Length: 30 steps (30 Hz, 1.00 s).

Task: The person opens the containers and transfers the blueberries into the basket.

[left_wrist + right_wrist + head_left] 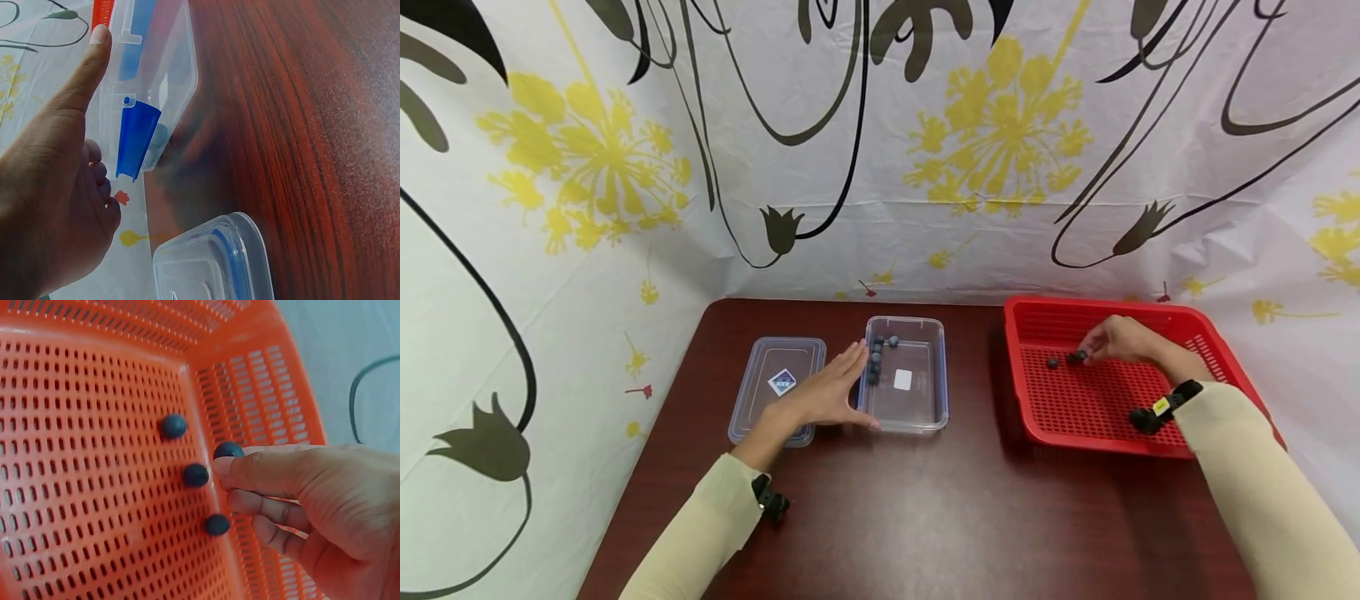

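Note:
My right hand (1123, 340) is inside a red perforated basket (1026, 408). In the right wrist view its thumb and fingertips pinch a dark blueberry (228, 451). Three more blueberries lie on the basket floor close by, among them one blueberry (174, 426) farthest from the hand. A clear plastic container (917, 412) stands mid-table, with several blueberries (876, 358) along its left side. My left hand (820, 393) rests with extended fingers against that side, thumb spread toward the near corner. A blue clip (136, 137) hangs from the container's rim in the left wrist view.
A clear lid (748, 408) with a blue diamond label lies left of the container, partly under my left forearm and hand. All of this stands on a dark brown table (955, 517). Behind it hangs a white flower-patterned sheet (880, 175).

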Motion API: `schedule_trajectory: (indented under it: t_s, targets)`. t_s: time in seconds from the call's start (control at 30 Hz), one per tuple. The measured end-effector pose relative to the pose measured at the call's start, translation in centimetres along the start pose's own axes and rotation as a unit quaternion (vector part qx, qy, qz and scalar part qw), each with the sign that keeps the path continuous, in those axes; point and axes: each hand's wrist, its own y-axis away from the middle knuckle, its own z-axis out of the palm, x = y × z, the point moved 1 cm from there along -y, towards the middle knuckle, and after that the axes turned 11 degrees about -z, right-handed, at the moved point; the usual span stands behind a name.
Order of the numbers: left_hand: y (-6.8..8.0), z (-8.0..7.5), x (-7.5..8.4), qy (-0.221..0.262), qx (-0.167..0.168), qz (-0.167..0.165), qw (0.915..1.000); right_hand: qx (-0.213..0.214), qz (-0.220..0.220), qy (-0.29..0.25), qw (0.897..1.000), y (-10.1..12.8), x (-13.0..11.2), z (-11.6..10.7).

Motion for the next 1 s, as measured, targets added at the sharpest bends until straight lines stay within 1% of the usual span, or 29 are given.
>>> schedule_trajectory:
  t_s: [0.13,0.23,0.47,0.53,0.7,0.9,1.0]
  targets:
    - [0.0,0.0,0.1,0.000,0.001,0.000,1.0000,-0.018,0.019,0.004,1.000,0.7,1.0,0.1]
    - [0.0,-0.1,0.2,-0.001,0.001,-0.001,1.0000,-0.028,0.037,-0.008,0.999,1.1,1.5,0.2]
    - [0.0,-0.1,0.3,0.002,0.004,-0.001,1.0000,-0.047,0.041,-0.004,0.998,1.3,2.2,0.6]
    - [0.0,-0.1,0.4,0.002,0.005,0.000,1.0000,-0.049,0.050,-0.010,0.998,1.4,2.2,0.7]
    - [0.1,-0.1,0.4,0.005,0.008,0.001,0.9999,-0.047,0.056,-0.018,0.997,1.4,2.3,1.0]
    - [0.1,-0.1,0.3,0.011,0.009,0.002,0.9999,-0.041,0.053,-0.011,0.998,1.5,2.5,1.1]
    - [0.2,0.0,0.2,0.006,0.009,0.003,0.9999,-0.029,0.044,0.002,0.999,1.5,2.2,1.0]
